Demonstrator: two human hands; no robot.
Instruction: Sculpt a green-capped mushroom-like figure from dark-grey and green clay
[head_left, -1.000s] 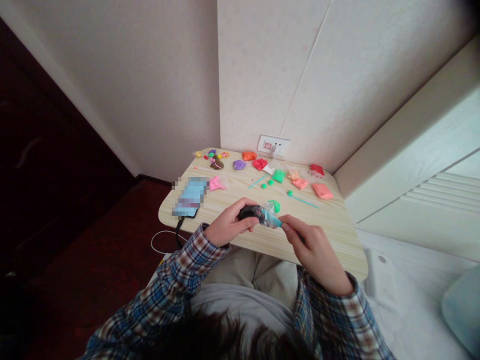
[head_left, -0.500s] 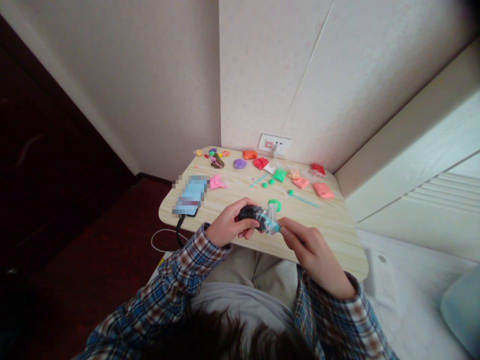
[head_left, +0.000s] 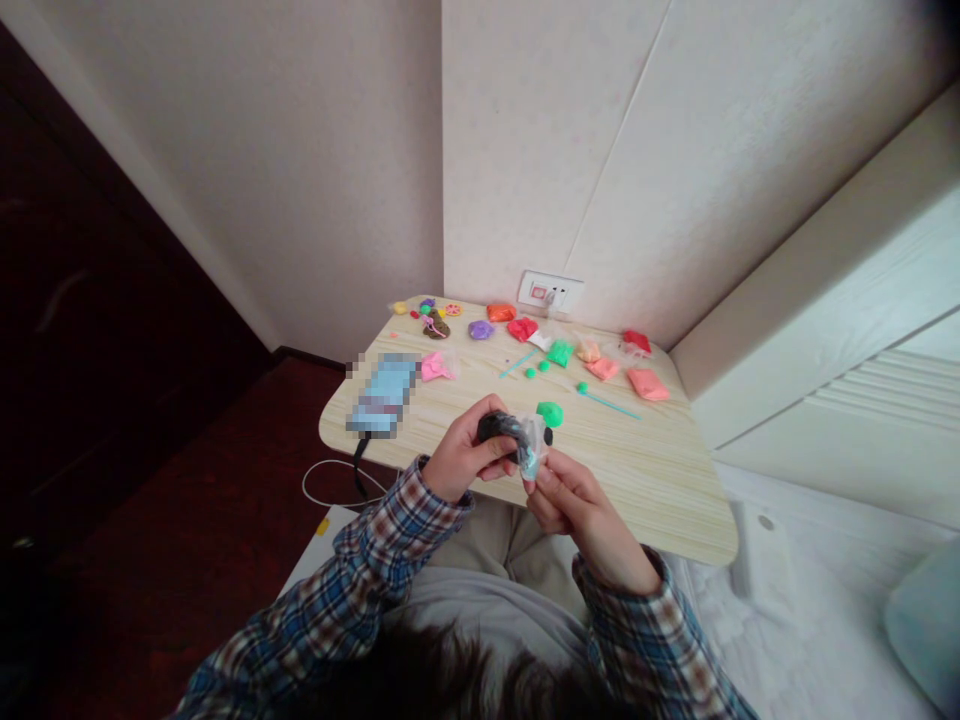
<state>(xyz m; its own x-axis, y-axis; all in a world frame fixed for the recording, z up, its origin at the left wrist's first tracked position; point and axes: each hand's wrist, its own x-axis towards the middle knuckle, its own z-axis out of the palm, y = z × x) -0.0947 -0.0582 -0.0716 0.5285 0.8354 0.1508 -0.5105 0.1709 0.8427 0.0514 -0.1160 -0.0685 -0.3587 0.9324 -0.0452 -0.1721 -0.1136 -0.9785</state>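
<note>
My left hand (head_left: pixel 465 455) is closed around a clear plastic bag of black clay (head_left: pixel 499 430), held over the front of the table. My right hand (head_left: pixel 566 495) pinches the bag's loose end, where a teal strip (head_left: pixel 531 462) shows; whether it is part of the bag or a separate piece I cannot tell. A small black lump (head_left: pixel 548 436) shows just above the right fingertips; whether they touch it is unclear. Just beyond the bag lies a green clay lump (head_left: pixel 550 413) on the table (head_left: pixel 652 480).
Bags of pink (head_left: pixel 435 367), purple (head_left: pixel 481 329), orange (head_left: pixel 501 312) and salmon clay (head_left: pixel 648 383) lie about. Small green balls (head_left: pixel 544 366) and a teal stick (head_left: pixel 611 402) lie mid-table. A phone (head_left: pixel 384 393) with a cable is at left. A wall socket (head_left: pixel 550 291) is behind.
My right hand has moved left and slightly down, closer to my left hand. The bag's end has bent downward, and a small black lump now shows beside it.
</note>
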